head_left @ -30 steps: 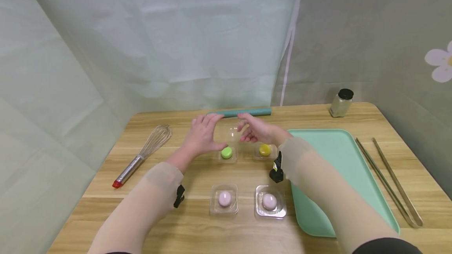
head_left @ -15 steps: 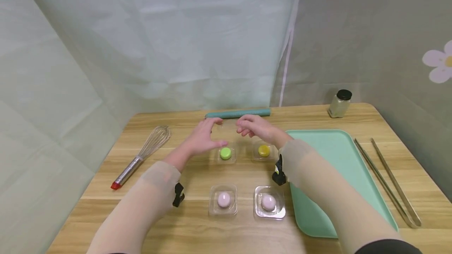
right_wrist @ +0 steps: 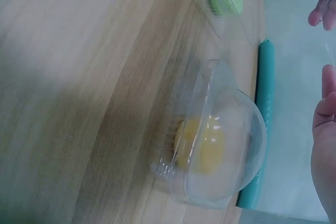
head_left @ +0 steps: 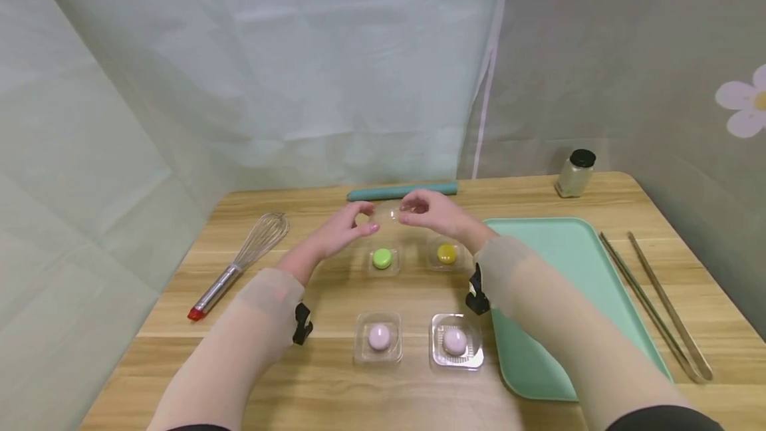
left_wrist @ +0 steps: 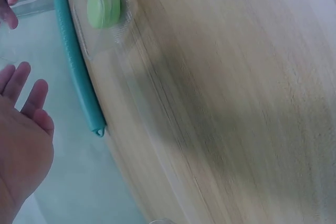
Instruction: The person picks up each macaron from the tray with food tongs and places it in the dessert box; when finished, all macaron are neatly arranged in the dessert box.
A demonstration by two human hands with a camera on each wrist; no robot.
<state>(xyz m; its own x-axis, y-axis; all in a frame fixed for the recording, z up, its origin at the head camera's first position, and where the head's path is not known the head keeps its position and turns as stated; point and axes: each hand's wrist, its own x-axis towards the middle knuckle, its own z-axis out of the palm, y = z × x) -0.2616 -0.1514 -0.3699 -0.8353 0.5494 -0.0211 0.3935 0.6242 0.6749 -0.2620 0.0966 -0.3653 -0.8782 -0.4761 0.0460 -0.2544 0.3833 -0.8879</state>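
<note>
In the head view, a clear domed plastic lid (head_left: pixel 387 213) is held between the two hands, above and behind the green macaron (head_left: pixel 382 259) in its clear plastic base. My left hand (head_left: pixel 340 231) pinches the lid's left side with thumb and fingers. At the opposite side, my right hand (head_left: pixel 435 213) pinches it with bent fingers. A yellow macaron (right_wrist: pixel 202 145) sits under a clear dome (right_wrist: pixel 252 140) in the right wrist view. Two pale pink macarons, the left one (head_left: pixel 380 337) and the right one (head_left: pixel 455 341), lie in clear boxes nearer the body.
A whisk (head_left: pixel 245 261) lies at the left. The teal rolling pin (head_left: pixel 402 191) is along the back edge. A mint tray (head_left: pixel 538 271) stands at the right, with metal tongs (head_left: pixel 658 311) beside it and a black-lidded jar (head_left: pixel 576 175) behind.
Both hands have shifted slightly around the lid. The left thumb has lifted away from the green macaron, and the right fingers have bent more at the lid's edge.
</note>
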